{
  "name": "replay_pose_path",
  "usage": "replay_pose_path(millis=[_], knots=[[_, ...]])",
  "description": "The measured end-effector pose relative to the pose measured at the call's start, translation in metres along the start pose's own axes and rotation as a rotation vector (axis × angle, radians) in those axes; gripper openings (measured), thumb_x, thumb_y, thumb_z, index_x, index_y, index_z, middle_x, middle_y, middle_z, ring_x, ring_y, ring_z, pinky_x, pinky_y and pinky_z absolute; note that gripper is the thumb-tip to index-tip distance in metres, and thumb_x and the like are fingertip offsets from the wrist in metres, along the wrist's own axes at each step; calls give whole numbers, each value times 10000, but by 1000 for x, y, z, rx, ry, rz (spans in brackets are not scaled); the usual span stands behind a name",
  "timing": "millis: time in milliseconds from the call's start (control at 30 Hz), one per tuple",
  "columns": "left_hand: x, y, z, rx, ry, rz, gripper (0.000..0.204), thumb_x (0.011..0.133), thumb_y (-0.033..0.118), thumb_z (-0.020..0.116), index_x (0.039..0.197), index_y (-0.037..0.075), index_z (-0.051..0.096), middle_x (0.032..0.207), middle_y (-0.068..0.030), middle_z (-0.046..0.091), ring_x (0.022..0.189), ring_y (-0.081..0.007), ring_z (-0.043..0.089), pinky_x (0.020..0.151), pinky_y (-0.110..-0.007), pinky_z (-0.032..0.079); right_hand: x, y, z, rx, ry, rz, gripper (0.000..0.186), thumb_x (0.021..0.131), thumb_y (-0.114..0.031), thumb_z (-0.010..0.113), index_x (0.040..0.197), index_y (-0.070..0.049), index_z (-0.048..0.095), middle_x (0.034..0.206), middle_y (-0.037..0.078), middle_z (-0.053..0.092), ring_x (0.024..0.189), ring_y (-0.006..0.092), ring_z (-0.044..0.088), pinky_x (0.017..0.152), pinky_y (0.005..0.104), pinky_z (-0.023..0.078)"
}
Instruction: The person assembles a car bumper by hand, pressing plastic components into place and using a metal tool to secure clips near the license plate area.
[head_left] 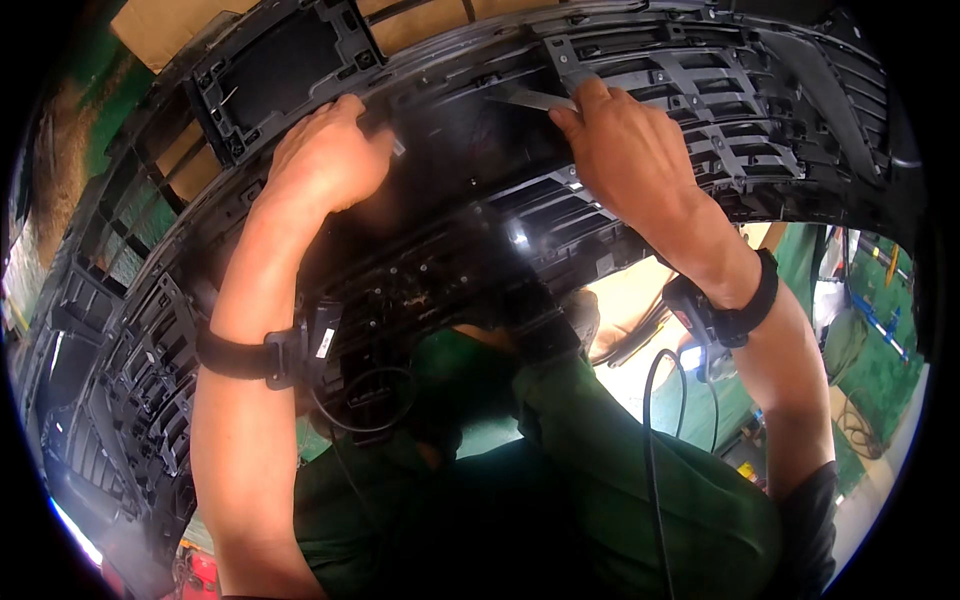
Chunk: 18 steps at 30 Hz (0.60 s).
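A large black plastic car bumper (430, 215) with slatted grille sections stretches across the view in front of me. My left hand (335, 155) is closed at the bumper, just below a black rectangular frame (290, 85). Its fingertips are mostly hidden, and a small pale tip (399, 147) shows beside it; I cannot tell what it belongs to. Farther right, my right hand (635, 140) is closed with thumb and fingers around the end of a flat grey strip (540, 99). That strip points left across the bumper's dark middle.
Black straps with small devices circle both wrists, and a dark cable (650, 450) hangs near my right leg. Brown cardboard (165, 30) lies behind the bumper. Blue-handled tools (880, 325) and a coiled cord (858, 425) lie on the green floor at right.
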<state>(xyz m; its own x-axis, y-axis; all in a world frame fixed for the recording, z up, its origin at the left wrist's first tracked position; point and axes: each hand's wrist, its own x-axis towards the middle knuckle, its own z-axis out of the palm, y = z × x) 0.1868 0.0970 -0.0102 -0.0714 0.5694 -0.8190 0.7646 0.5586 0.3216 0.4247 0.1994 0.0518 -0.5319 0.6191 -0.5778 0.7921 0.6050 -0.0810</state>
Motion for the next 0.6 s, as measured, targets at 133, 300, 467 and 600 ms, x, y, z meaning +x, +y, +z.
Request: replay_pose_path(millis=[133, 300, 467, 600], knots=[[0, 3, 0, 8, 6, -1, 482, 921, 347, 624, 1257, 3, 585, 1247, -240, 632, 1195, -392, 582, 1009, -433, 452, 0, 1, -1, 52, 7, 1, 307, 991, -264, 554, 887, 23, 586, 791, 227, 672, 712, 395, 676, 632, 446, 561], [0, 4, -4, 5, -5, -14, 498, 913, 350, 631, 1265, 0, 581, 1252, -236, 631, 1201, -385, 580, 1016, -428, 449, -6, -5, 14, 152, 83, 78, 355, 965, -288, 592, 819, 35, 618, 706, 228, 663, 702, 416, 669, 638, 450, 546], [1, 11, 0, 33, 0, -47, 521, 900, 348, 641, 1276, -6, 569, 1278, -225, 619, 1217, -377, 569, 1027, -427, 442, 4, -19, 0, 545, -204, 443, 387, 910, -307, 652, 797, 62, 682, 742, 230, 679, 708, 423, 669, 681, 455, 531], [1, 12, 6, 83, 21, -54, 533, 895, 342, 649, 1286, -8, 554, 1306, -211, 601, 1249, -367, 539, 1047, -427, 429, 12, -16, 7, 746, -272, 610, 335, 884, -265, 675, 832, 65, 706, 700, 203, 666, 639, 359, 657, 655, 425, 513]])
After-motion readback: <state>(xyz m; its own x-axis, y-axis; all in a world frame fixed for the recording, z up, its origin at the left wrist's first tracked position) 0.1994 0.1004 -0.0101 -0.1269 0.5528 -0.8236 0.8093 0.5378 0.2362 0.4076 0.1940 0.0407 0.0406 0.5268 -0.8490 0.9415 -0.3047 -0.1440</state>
